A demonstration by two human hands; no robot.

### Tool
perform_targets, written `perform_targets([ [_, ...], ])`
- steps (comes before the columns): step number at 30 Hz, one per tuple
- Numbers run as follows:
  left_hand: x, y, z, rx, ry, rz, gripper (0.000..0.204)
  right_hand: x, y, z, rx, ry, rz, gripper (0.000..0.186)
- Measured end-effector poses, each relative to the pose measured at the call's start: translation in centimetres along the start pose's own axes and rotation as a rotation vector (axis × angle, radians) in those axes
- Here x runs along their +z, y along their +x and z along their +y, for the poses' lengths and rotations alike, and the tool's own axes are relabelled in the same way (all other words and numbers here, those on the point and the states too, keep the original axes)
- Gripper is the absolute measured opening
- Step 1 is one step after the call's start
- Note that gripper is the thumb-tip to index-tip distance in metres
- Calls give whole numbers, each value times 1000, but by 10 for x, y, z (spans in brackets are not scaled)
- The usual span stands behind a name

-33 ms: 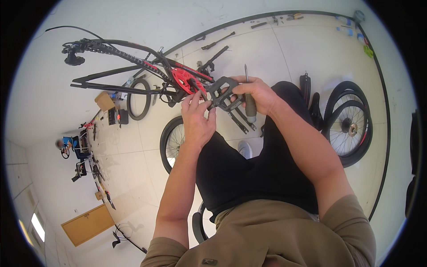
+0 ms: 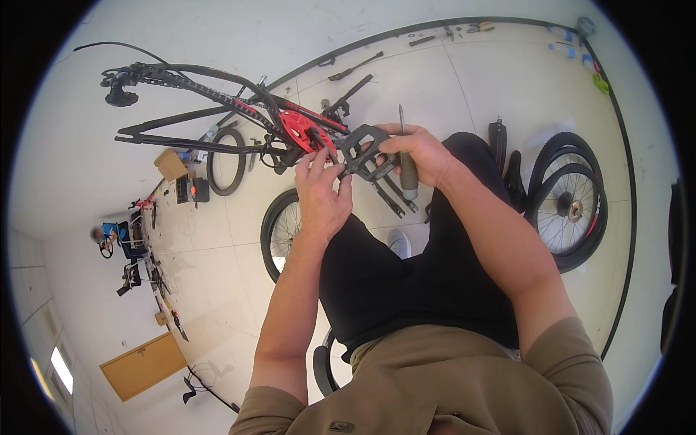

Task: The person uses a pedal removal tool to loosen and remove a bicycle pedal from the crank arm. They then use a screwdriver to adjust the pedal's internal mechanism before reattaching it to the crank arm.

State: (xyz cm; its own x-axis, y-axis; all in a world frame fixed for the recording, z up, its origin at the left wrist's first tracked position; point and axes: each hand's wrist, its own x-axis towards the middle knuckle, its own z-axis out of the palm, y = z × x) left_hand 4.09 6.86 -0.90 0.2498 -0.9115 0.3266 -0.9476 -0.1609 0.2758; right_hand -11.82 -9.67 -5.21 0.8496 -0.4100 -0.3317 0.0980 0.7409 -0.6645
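Here, the right hand (image 2: 423, 154) closes round a screwdriver (image 2: 409, 176) (tip toward the floor's (image 2: 409, 80) far edge) and pedal (image 2: 361, 160); the half-curled left hand (image 2: 321, 199) touches the pedal's inner end beside the chainring (image 2: 293, 127), whether pinching I cannot tell.

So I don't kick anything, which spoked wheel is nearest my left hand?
The wheel just left of your left hand, only its left part showing; the overlapping wheels lie farther off, at far right.
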Motion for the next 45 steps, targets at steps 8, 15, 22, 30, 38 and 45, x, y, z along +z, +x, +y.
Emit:
perform_targets([
  [8, 8, 2, -6, -197, -122, -47, 19, 1, 0, 2, -7, -1, 21, 44],
  [15, 5, 8, 0, -315, -113, -108, 19, 1, 1, 1, 7, -10, 25, 45],
  [22, 17, 5, 7, -379, -75, -38, 20, 0, 1, 2, 24, -7, 41, 43],
  [30, 15, -8, 16, -296, -279, 34, 28, 0, -1, 3, -18, 44, 36, 42],
  [38, 9, -10, -3, -48, -77, 19, 32, 2, -2, 0, -11, 37, 35, 41],
  [45, 6, -2, 1, -58, -24, 7, 21, 0, 0, 4, -1, 35, 45, 37],
])
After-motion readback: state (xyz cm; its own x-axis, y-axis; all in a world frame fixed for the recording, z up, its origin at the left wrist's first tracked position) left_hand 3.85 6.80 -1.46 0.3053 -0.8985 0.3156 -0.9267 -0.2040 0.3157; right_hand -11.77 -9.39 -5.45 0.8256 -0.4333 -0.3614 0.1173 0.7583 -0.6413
